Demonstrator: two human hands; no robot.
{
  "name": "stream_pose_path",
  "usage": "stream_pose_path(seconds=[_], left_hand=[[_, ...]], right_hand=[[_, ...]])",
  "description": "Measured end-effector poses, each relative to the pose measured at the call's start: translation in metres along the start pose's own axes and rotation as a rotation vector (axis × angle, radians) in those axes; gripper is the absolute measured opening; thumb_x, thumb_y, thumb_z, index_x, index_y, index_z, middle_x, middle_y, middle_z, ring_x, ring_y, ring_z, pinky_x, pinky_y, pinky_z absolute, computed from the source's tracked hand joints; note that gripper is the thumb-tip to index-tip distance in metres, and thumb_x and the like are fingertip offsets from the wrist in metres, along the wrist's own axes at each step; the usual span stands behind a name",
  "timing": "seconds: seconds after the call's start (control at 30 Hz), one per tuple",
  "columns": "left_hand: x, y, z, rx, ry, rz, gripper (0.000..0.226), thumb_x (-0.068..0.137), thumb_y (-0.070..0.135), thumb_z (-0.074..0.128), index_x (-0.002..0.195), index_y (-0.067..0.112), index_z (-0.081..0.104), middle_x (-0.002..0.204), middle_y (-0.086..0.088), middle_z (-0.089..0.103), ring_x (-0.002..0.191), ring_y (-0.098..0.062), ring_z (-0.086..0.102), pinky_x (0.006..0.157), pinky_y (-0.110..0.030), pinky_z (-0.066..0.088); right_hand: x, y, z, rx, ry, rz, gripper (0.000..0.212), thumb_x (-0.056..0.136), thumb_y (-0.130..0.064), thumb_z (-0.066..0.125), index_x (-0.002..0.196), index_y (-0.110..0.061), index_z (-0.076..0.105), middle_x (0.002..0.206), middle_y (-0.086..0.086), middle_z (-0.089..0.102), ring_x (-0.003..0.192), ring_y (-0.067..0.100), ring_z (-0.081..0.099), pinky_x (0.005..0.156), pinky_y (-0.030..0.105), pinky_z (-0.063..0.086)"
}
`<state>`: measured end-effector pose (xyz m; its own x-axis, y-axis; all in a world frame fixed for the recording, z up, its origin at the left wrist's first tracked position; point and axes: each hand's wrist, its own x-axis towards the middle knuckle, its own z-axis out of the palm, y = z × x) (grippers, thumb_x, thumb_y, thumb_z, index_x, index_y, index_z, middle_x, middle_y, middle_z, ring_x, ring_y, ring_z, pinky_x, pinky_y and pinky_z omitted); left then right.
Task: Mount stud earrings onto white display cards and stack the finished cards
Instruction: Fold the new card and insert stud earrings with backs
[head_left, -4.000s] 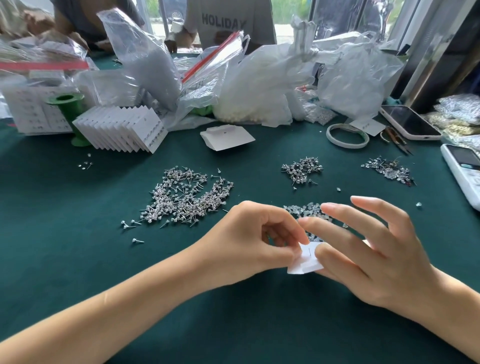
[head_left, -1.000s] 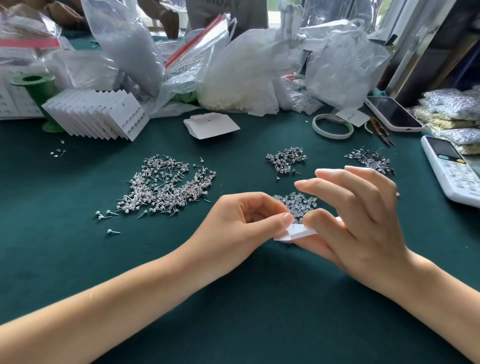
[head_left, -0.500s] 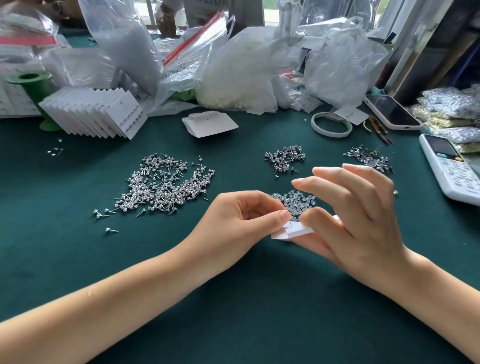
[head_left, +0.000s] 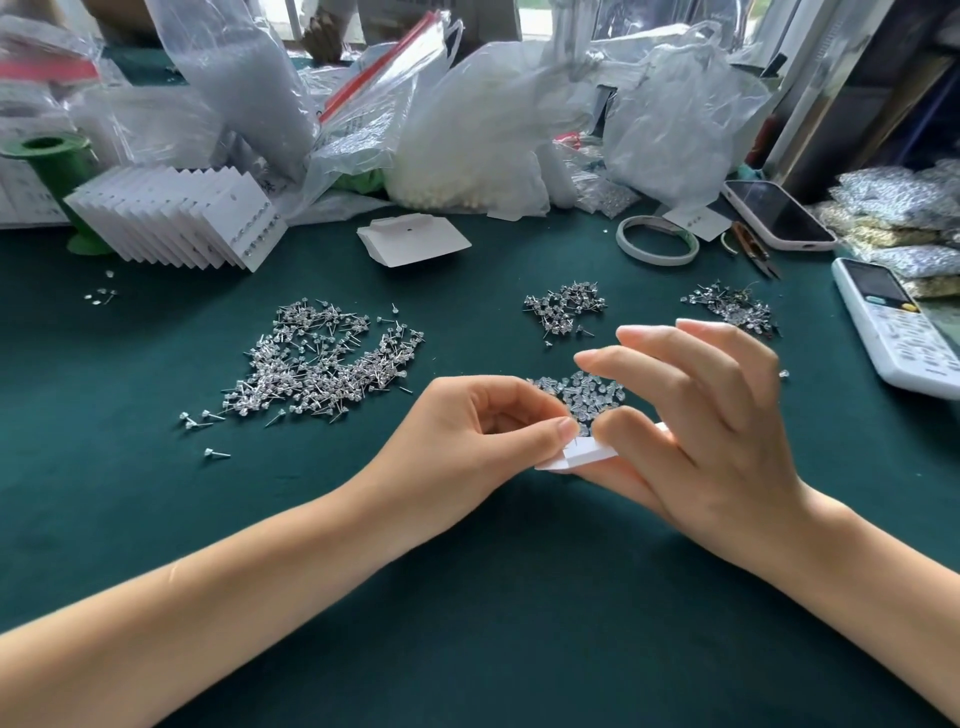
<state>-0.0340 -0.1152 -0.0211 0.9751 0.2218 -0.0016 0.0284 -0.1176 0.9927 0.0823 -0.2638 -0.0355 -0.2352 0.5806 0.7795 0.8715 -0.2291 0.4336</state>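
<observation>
Hands barely shifted: left hand (head_left: 467, 436) and right hand (head_left: 696, 431) pinch white card (head_left: 584, 456) (fingers fanned).

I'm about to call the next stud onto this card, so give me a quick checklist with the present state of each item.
1. Card held by both hands: ok. The left hand and right hand each have a grip on the white card.
2. Stud post through the card: ok, a thin post stands up near the left thumb.
3. Backing fitted on that post: cannot tell, too small.
4. Stud supply within reach: ok, the big stud pile lies left of the hands.
5. Clear backings close by: ok, the backing pile lies just behind the card.
6. Finished card stack standing: ok, far left.
</observation>
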Motion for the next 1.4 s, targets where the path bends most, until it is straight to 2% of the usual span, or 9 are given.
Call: stream_pose_path(seconds=[0.1,0.23,0.57,0.73,0.9,1.0,1.1,1.27,1.4], left_hand=[[-0.001,-0.001,0.000,0.020,-0.019,-0.002,0.007,0.084,0.014,0.068,0.082,0.009,0.073,0.074,-0.009,0.070,0.067,-0.006,0.060,0.065,-0.015,0.048],[-0.001,-0.002,0.000,0.018,-0.039,-0.001,0.008,0.084,0.012,0.068,0.085,0.005,0.072,0.082,-0.016,0.072,0.070,-0.009,0.064,0.066,-0.015,0.051],[0.000,-0.004,-0.002,0.076,-0.073,0.032,0.007,0.084,0.011,0.067,0.085,0.005,0.071,0.081,-0.016,0.070,0.067,-0.007,0.062,0.065,-0.015,0.050],[0.000,-0.001,-0.004,0.091,-0.107,0.029,0.006,0.085,0.010,0.067,0.083,0.005,0.071,0.071,-0.004,0.066,0.063,-0.006,0.058,0.063,-0.017,0.048],[0.003,0.002,-0.007,0.128,-0.149,0.019,0.006,0.083,0.008,0.068,0.078,0.008,0.071,0.066,0.002,0.065,0.059,-0.004,0.056,0.063,-0.020,0.046],[0.004,0.004,-0.010,0.143,-0.196,0.003,0.006,0.082,0.011,0.070,0.076,0.012,0.072,0.061,0.004,0.064,0.057,-0.005,0.055,0.061,-0.019,0.044],[0.003,0.002,-0.009,0.155,-0.191,0.017,0.005,0.078,0.019,0.070,0.076,0.015,0.072,0.060,0.005,0.065,0.058,-0.006,0.055,0.061,-0.024,0.043],[0.002,0.001,-0.007,0.099,-0.106,0.019,0.007,0.083,0.011,0.069,0.077,0.010,0.073,0.064,0.005,0.068,0.059,-0.002,0.059,0.061,-0.011,0.044],[0.003,0.001,-0.006,0.111,-0.110,0.034,0.008,0.083,0.009,0.068,0.077,0.010,0.073,0.060,0.009,0.065,0.056,0.000,0.057,0.059,-0.011,0.044]], right_hand=[[0.000,0.000,-0.001,0.016,0.005,-0.045,0.034,0.092,-0.040,0.060,0.073,-0.013,0.052,0.116,0.004,0.059,0.108,0.025,0.052,0.096,0.039,0.036],[0.001,0.000,-0.001,0.026,0.021,-0.088,0.030,0.090,-0.036,0.062,0.077,-0.014,0.047,0.102,0.007,0.073,0.105,0.025,0.053,0.091,0.039,0.039],[0.000,-0.001,-0.001,0.023,0.029,-0.095,0.028,0.090,-0.033,0.061,0.077,-0.013,0.046,0.101,0.007,0.073,0.104,0.026,0.053,0.088,0.040,0.041],[-0.002,-0.002,-0.001,-0.012,0.026,-0.090,0.032,0.084,-0.035,0.069,0.078,-0.014,0.045,0.114,0.003,0.057,0.107,0.025,0.053,0.093,0.039,0.038],[-0.002,-0.002,-0.002,-0.024,0.031,-0.106,0.031,0.083,-0.034,0.069,0.077,-0.015,0.047,0.109,0.003,0.069,0.105,0.025,0.055,0.095,0.040,0.035],[-0.003,-0.003,-0.003,-0.040,0.028,-0.115,0.031,0.085,-0.037,0.067,0.077,-0.015,0.047,0.114,0.002,0.058,0.106,0.025,0.055,0.099,0.040,0.032],[-0.002,-0.002,-0.002,0.005,0.019,-0.124,0.037,0.078,-0.037,0.075,0.078,-0.015,0.046,0.115,0.002,0.056,0.106,0.024,0.054,0.098,0.039,0.033],[0.000,0.000,0.000,0.046,0.013,-0.082,0.041,0.074,-0.036,0.080,0.079,-0.015,0.045,0.116,0.004,0.054,0.107,0.024,0.052,0.097,0.038,0.036],[0.001,-0.001,0.001,0.035,0.011,-0.087,0.046,0.067,-0.035,0.084,0.078,-0.015,0.045,0.116,0.004,0.054,0.107,0.024,0.052,0.095,0.038,0.037]])
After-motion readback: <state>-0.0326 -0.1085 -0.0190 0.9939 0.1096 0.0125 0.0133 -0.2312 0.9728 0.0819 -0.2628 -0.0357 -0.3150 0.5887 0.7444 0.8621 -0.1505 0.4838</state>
